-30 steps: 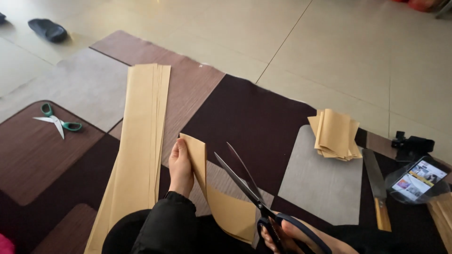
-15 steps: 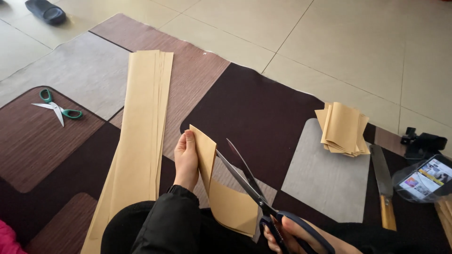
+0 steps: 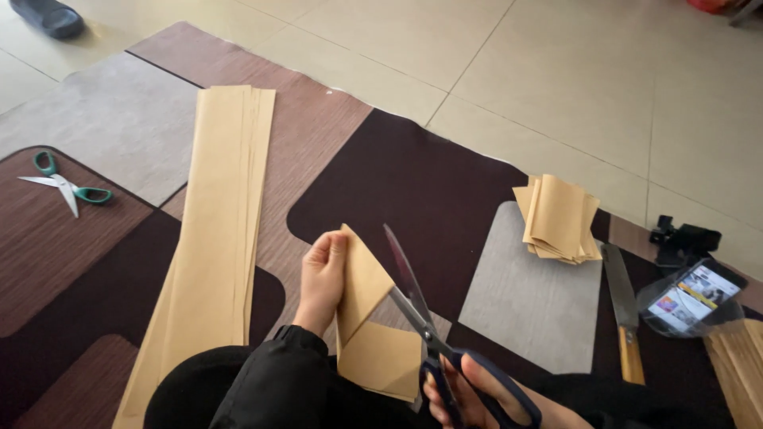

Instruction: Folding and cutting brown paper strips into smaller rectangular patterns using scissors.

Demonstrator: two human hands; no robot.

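Note:
My left hand (image 3: 322,278) pinches the upper corner of a folded tan paper piece (image 3: 367,318), holding it up over the mat. My right hand (image 3: 469,393) grips dark-handled scissors (image 3: 429,334); their blades are parted and sit against the right edge of the paper. A long stack of tan paper strips (image 3: 218,230) lies on the mat just left of my left arm. To the right lies a small pile of cut tan pieces (image 3: 558,218).
Green-handled scissors (image 3: 67,187) lie at the far left on the patterned mat (image 3: 413,175). A wooden-handled knife (image 3: 624,310), a phone (image 3: 690,298) and a black clip (image 3: 683,238) are at the right. A dark shoe (image 3: 48,16) sits on the tiled floor at top left.
The paper piece has tilted more upright in my left hand, and the scissors have stayed against its right edge. The view has shifted slightly.

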